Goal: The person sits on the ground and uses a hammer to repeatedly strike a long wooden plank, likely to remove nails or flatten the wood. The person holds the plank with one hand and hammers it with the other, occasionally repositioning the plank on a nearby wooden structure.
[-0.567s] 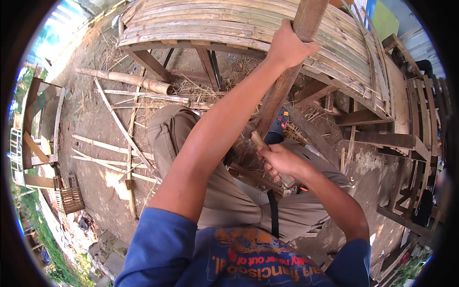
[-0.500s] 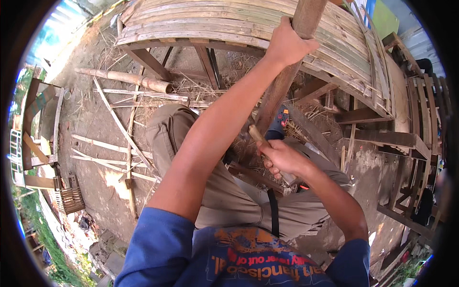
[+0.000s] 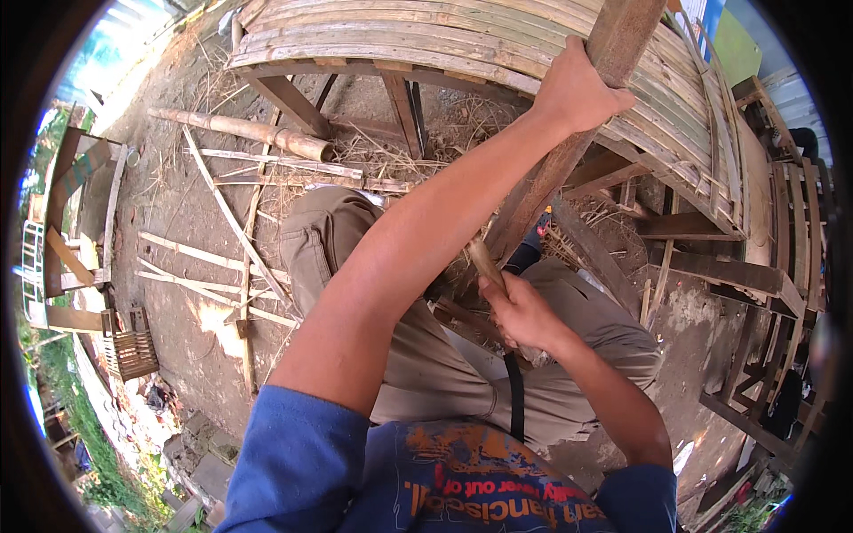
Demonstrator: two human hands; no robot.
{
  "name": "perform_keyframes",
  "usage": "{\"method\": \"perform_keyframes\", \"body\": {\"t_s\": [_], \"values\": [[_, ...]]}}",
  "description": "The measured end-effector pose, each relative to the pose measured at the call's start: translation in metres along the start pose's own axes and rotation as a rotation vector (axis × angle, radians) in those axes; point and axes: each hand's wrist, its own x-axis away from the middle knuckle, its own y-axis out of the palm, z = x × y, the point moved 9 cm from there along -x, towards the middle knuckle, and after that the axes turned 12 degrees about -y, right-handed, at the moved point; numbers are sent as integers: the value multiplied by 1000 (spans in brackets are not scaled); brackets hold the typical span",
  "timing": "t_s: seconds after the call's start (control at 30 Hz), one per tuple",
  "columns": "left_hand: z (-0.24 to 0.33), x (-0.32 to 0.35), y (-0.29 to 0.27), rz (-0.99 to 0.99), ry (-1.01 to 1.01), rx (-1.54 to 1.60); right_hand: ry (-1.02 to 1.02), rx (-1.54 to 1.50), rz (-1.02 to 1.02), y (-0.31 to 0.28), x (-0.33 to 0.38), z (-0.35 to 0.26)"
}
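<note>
Left hand [image 3: 582, 89] clamps upper wooden beam [image 3: 553, 171]; right hand [image 3: 522, 311] grips wooden handle [image 3: 485, 262] just beside the beam's lower part, far end not discernible. Firm bracing of the beam appears advisable.

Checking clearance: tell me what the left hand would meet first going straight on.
The left hand would first meet the wooden post it grips; beyond, probably the bamboo-slat platform, though depth is unclear.

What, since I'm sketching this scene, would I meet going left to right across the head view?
Slatted crate → thick bamboo pole → wooden handle → left hand → green panel.
</note>
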Motion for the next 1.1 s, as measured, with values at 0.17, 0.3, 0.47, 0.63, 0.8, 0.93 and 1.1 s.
{"method": "perform_keyframes", "body": {"t_s": [0.17, 0.3, 0.47, 0.63, 0.8, 0.93, 1.1], "values": [[3, -3, 5, 1, 27, 17, 178, -29, -64, 3, 10, 30], [-2, -3, 6, -32, -5, 11, -303, 295, 122, 5, 12, -14], [1, 4, 8, -11, -5, -4, 81, 262, 147, -10, 20, 41], [-8, -4, 6, -9, 32, 46, -87, 357, 182, -2, 40, 2], [-5, -6, 13, -29, 31, 20, -173, 365, 299, 6, 27, 6], [-4, -8, 16, 3, 66, 10, -10, 408, 186, 1, 21, 13], [-5, -7, 17, -63, 28, 1, -103, 394, 200, 22, 36, -23]]}}
